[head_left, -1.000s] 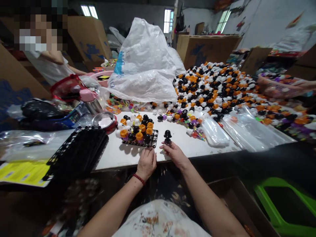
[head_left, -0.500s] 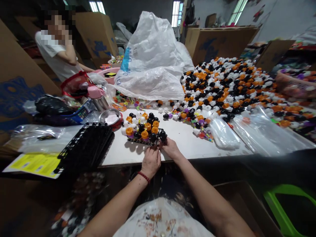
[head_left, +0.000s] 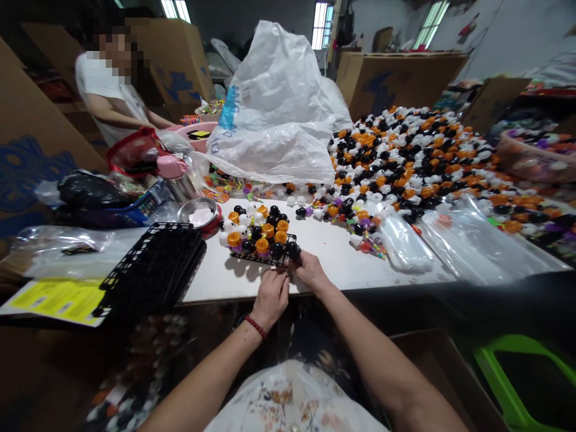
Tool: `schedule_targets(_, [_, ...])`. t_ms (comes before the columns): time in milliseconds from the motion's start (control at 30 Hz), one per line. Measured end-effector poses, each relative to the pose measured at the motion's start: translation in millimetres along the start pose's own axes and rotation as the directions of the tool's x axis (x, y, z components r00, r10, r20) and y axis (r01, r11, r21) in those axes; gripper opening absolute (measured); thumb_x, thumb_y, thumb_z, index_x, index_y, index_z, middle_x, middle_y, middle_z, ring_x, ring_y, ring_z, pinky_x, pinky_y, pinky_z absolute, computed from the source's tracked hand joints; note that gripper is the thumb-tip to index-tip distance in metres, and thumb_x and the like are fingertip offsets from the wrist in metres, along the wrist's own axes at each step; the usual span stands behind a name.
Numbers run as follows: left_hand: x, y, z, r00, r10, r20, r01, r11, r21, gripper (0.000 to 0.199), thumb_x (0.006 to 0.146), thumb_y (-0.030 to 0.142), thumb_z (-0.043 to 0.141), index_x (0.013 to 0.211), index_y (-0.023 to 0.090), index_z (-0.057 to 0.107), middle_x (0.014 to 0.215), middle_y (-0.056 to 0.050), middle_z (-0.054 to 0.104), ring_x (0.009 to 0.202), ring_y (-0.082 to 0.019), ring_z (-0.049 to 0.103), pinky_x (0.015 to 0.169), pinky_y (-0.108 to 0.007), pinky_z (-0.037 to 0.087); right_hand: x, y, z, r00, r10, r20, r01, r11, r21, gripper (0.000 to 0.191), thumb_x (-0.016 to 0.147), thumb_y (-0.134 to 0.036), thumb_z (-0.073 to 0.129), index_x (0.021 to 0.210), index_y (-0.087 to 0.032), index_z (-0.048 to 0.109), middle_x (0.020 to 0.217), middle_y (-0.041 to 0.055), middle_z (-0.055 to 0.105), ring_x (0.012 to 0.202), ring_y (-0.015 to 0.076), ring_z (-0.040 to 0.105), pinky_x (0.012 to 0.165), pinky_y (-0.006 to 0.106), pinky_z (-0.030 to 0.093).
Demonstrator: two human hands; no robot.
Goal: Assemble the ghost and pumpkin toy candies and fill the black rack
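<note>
At four o'clock from the middle of the black rack (head_left: 257, 260), our right hand (head_left: 311, 271) pinches a black toy (head_left: 293, 250) by its low part. The toy sits by the rack's three o'clock end. We can't see if its foot is in a hole. Our left hand (head_left: 271, 294), between five and six o'clock, has bent fingers by the near edge, but we can't tell if they grip it.

If we push the toy in crooked, its foot could miss the hole and bend. If we push hard while the rack is loose, it could slide or tip, and the other toys (head_left: 262, 245) packed on it could pop out. They sit close together, so a bump could knock one over. The table edge (head_left: 234, 299) is near six o'clock, so a dropped toy could roll off.
</note>
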State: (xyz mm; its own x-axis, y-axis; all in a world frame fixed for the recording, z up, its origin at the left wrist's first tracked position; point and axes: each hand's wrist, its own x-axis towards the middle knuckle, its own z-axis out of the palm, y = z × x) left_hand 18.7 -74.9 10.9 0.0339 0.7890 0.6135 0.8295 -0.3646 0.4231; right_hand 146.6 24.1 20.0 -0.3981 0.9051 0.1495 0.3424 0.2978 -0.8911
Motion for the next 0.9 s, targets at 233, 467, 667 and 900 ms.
schedule_targets(233, [40.4, 21.4, -51.1, 0.992, 0.037, -0.123, -0.018, 0.989, 0.147, 0.035, 0.091, 0.025, 0.059, 0.125, 0.018, 0.057, 0.118, -0.012, 0.064, 0.110, -0.026, 0.055, 0.099, -0.045, 0.046, -1.7, -5.1, 3.5, 0.998, -0.054, -0.008, 0.054, 0.998, -0.024, 0.014, 0.075, -0.017, 0.056, 0.085, -0.020, 0.064, 0.078, 0.0007, 0.066, 0.071, 0.0165, 0.056, 0.065, 0.025, 0.042])
schedule_targets(467, [84.4, 17.1, -61.1, 0.984, 0.105, 0.142, -0.148, 0.927, 0.345, 0.037, 0.090, 0.034, 0.059, 0.125, 0.020, 0.060, 0.114, -0.011, 0.068, 0.115, -0.033, 0.051, 0.095, -0.049, 0.038, -1.3, -8.9, 5.4, 0.996, -0.092, 0.005, 0.091, 0.973, -0.212, 0.012, 0.078, -0.011, 0.056, 0.086, -0.018, 0.063, 0.084, 0.0050, 0.066, 0.073, 0.0168, 0.056, 0.067, 0.026, 0.042])
schedule_targets(667, [105.4, 8.0, -62.1, 0.938, 0.201, 0.284, -0.284, 0.914, 0.291, 0.026, 0.087, 0.030, 0.063, 0.112, 0.022, 0.065, 0.098, -0.008, 0.071, 0.104, -0.030, 0.056, 0.090, -0.047, 0.038, 2.9, -10.9, 6.2, 0.991, -0.129, 0.025, 0.131, 0.950, -0.282, 0.009, 0.080, -0.012, 0.059, 0.085, -0.018, 0.062, 0.085, 0.0053, 0.064, 0.073, 0.0167, 0.056, 0.068, 0.026, 0.042])
schedule_targets(900, [128.3, -5.7, -66.8, 0.849, 0.264, 0.458, -0.379, 0.908, 0.179, 0.021, 0.088, 0.032, 0.062, 0.107, 0.024, 0.067, 0.099, -0.006, 0.071, 0.100, -0.025, 0.059, 0.092, -0.045, 0.038, 8.6, -12.0, 9.6, 0.991, -0.116, 0.067, 0.130, 0.949, -0.288, 0.005, 0.086, -0.018, 0.060, 0.088, -0.019, 0.064, 0.084, 0.0048, 0.064, 0.073, 0.0172, 0.057, 0.066, 0.026, 0.040])
